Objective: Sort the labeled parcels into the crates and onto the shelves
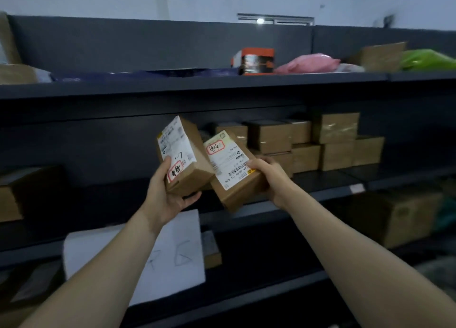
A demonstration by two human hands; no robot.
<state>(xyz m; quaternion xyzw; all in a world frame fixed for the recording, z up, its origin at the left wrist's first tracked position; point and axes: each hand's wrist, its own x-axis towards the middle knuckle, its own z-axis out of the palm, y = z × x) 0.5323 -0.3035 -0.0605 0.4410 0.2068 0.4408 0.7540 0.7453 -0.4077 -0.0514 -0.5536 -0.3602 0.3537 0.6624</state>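
Near, lower frame: two bare forearms rise from the bottom corners. Behind the left forearm I see a white sheet point(180, 248) with handwritten marks, hung on the shelving front.

Centre: the left hand point(167, 194) grips the left parcel point(186, 162), a small cardboard box held nearly upright, with the thumb on its white label and the fingers curled under its base. I read "1-7" and a red-ringed mark on the label. The right hand point(269, 179) grips the right parcel point(234, 172), tilted, by its lower right end, with the thumb on the barcode label. The two parcels overlap in view; whether they touch, I cannot tell. Both are held in the air in front of the middle shelf point(345, 177).

Farther, centre right: stacked cardboard boxes point(333, 142) stand on that shelf.

Farthest, upper frame: the top shelf point(172, 88) carries an orange-and-black box point(254, 61), a pink bag point(308, 62) and a green bag point(427, 59).
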